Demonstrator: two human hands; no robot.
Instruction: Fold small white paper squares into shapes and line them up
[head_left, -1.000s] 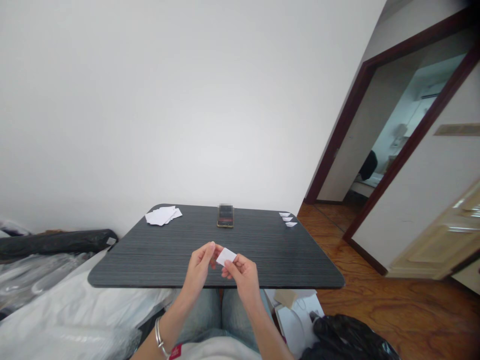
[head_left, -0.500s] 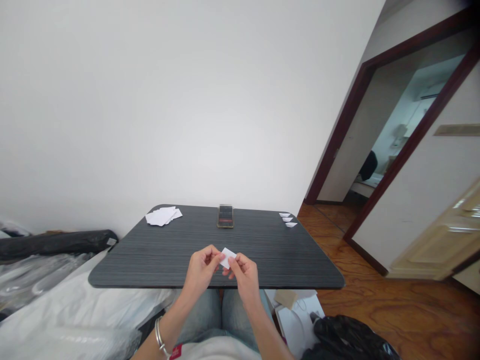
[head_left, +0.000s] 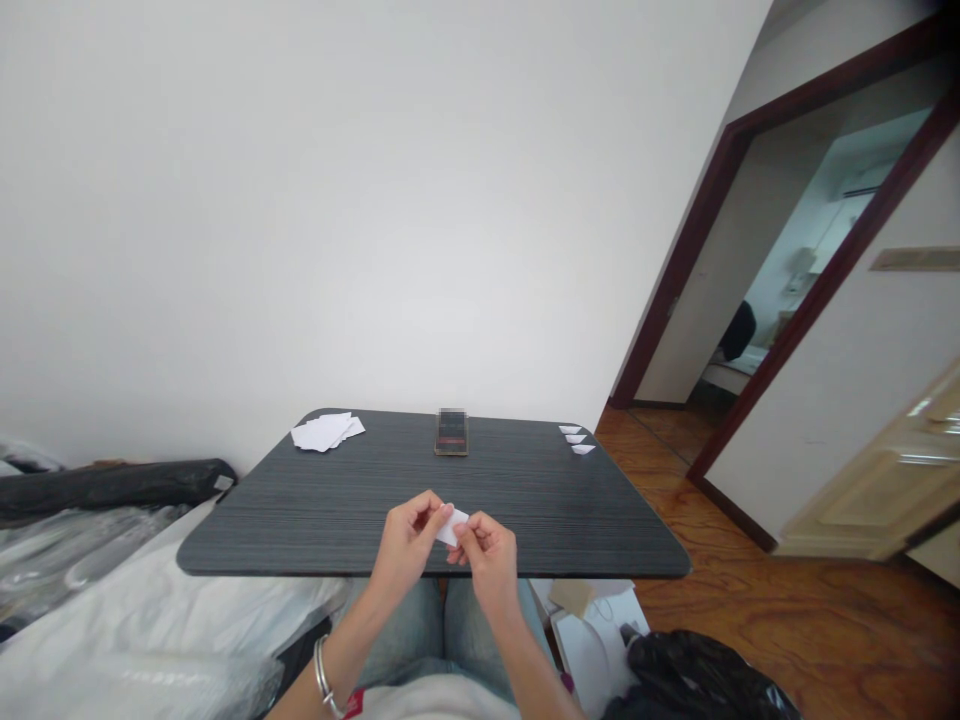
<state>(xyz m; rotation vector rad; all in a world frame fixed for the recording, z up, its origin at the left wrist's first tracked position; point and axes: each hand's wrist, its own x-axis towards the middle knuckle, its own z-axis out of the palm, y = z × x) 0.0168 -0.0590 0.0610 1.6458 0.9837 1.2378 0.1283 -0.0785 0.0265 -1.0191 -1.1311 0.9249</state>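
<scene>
A small folded piece of white paper (head_left: 452, 527) is pinched between both hands, above the near edge of the dark table (head_left: 315, 530). My left hand (head_left: 411, 530) grips its left side between thumb and fingers, closed. On the right side, my right hand (head_left: 486, 548) pinches the paper with thumb and fingertips. Several loose white sheets (head_left: 324, 432) lie in a spread pile at the table's far left. Three small folded paper pieces (head_left: 576, 439) sit in a column at the far right corner.
A phone-like dark device (head_left: 451, 432) stands at the table's back middle, by the white wall (head_left: 450, 200). Plastic-wrapped items (head_left: 112, 540) lie to the left. Below right are a black plastic bag (head_left: 697, 675) and a white box (head_left: 592, 640); a doorway opens beyond.
The white paper has shifted slightly down and turned between my fingers. Both hands still pinch it, the left fingers now nearer its upper corner. Other things have stayed put.
</scene>
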